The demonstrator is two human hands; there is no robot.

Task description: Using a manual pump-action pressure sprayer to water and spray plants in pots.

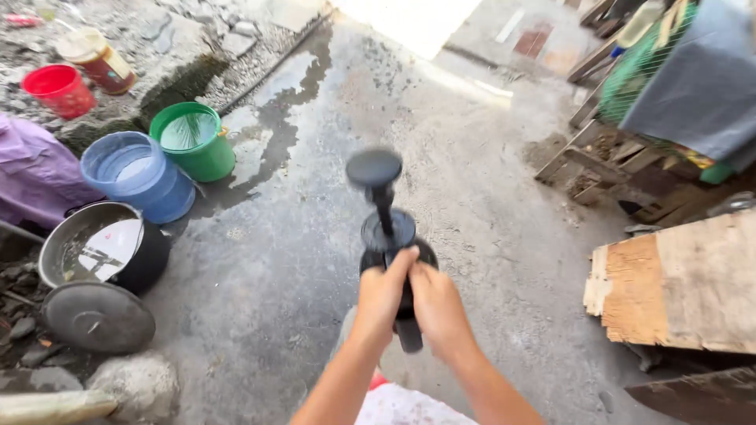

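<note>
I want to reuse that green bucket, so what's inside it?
The green bucket holds water nearly to the rim, with a reflection on the surface. The bottom beneath the water cannot be seen.

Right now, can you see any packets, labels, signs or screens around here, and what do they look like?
Labelled can: top left on the rough stones, beside the red bucket; a round tin lying tilted, red label, pale cream lid.
Small red packet-like thing: far top left corner, flat; too blurred to tell more.
Signs and screens: none in view.
Left hand and right hand both grip a plain black pump sprayer with no label showing.
</note>
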